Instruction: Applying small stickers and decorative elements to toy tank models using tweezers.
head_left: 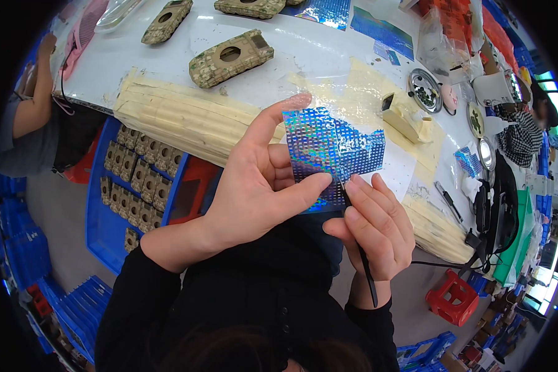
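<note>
A shiny blue holographic sticker sheet point(316, 146), cut into a fine grid of small pieces, is pinched between the thumb and fingers of my left hand point(248, 180). Its upper edge is uneven. In my right hand point(381, 229) is a slim pair of dark tweezers point(367, 273), their tip against the lower right part of the sheet. Whether a piece is caught in the tip is too small to tell. Beyond the sheet on the table lies a camouflage toy tank hull point(231, 57) with a round hole in its top.
More tank hulls point(167, 21) lie at the far edge, and a blue crate point(96, 232) at left holds several rows. Padding point(180, 115) lines the table's point(304, 46) near edge. Rightward are a tape dispenser point(406, 118), metal dishes point(424, 90) and a knife point(448, 201). Another person's arm point(37, 105) is far left.
</note>
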A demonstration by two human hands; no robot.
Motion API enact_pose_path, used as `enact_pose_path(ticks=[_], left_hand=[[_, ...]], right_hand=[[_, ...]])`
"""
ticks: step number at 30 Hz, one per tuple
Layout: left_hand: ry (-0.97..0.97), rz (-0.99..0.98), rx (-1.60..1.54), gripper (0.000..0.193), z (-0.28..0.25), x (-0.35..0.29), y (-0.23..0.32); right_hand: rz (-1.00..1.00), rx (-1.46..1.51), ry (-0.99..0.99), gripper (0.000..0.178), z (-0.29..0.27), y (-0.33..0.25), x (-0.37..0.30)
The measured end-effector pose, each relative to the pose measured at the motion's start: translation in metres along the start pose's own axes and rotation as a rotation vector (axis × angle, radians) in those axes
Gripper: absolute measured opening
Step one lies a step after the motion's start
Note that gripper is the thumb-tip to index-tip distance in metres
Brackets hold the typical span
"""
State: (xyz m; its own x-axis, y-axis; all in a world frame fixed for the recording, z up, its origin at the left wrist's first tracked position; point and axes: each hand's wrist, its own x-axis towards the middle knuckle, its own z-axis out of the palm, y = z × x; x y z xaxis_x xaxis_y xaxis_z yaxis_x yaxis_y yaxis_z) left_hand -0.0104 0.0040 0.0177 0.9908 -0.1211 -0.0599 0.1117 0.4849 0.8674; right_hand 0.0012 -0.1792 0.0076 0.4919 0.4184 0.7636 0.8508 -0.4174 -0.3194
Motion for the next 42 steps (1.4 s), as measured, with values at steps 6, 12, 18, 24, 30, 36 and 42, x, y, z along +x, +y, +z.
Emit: enact_pose_path(ticks=[6, 12, 18, 24, 30, 36, 42], left_hand=[[0.003, -0.012, 0.007, 0.076, -0.003, 0.001, -0.001], [0.106, 0.068, 0.050, 0.071, -0.008, 0.004, 0.002], [0.119, 0.108, 0.045, 0.068, -0.006, 0.008, -0.001], [0.122, 0.095, 0.062, 0.068, -0.005, 0.009, 0.001], [0.121, 0.102, 0.057, 0.068, -0.008, 0.009, -0.002], [0.118, 0.100, 0.057, 0.068, -0.008, 0.009, 0.000], [0.126, 0.101, 0.059, 0.068, -0.009, 0.008, 0.000]], right_hand=[[0.051, 0.078, 0.030, 0.034, -0.005, 0.002, -0.003], [0.147, -0.167, 0.008, 0.038, -0.027, 0.017, -0.032], [0.150, -0.365, -0.056, 0.040, -0.042, 0.023, -0.050], [0.158, -0.395, -0.023, 0.040, -0.043, 0.027, -0.051], [0.104, -0.424, -0.127, 0.035, -0.049, 0.027, -0.050], [0.071, -0.450, -0.166, 0.027, -0.045, 0.035, -0.045], [0.123, -0.385, -0.247, 0.031, -0.043, 0.029, -0.039]])
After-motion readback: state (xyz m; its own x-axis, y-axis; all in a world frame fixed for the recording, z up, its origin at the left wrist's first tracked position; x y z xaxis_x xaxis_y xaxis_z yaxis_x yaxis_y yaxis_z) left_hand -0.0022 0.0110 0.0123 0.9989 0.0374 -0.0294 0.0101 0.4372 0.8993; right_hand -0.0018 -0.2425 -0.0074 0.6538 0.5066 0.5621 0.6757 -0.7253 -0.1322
